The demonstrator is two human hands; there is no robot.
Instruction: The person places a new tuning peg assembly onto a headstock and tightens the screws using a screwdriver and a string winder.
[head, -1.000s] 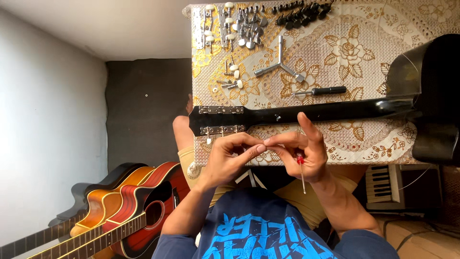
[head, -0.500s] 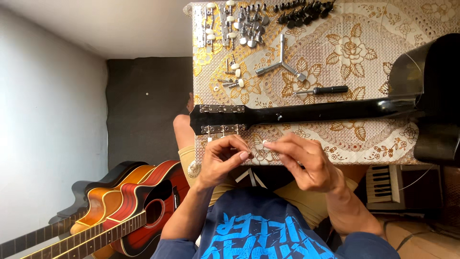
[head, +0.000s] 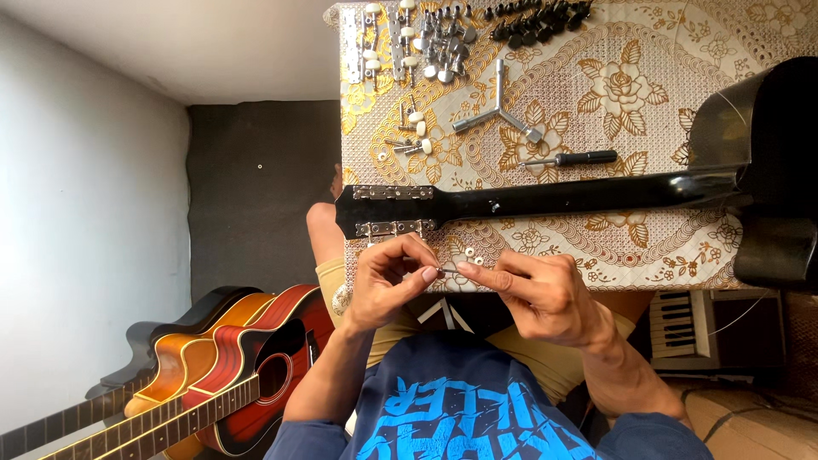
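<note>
Both hands pinch one small metal peg.
Left hand [head: 385, 285] and right hand [head: 537, 294] grasp the peg [head: 446, 271] just below the black guitar neck [head: 545, 198].

No packages, labels, signs or screens show here. The nearest thing to one is the bright blue printed graphic [head: 464, 417] on the dark blue shirt at the bottom, blocky shapes seen upside down.

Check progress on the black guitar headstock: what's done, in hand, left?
Done: two metal tuner plates sit on the black guitar's headstock. In hand: left hand and right hand pinch a small metal part between fingertips. Left: loose tuners, a screwdriver and black pegs lie on the tablecloth.
</note>
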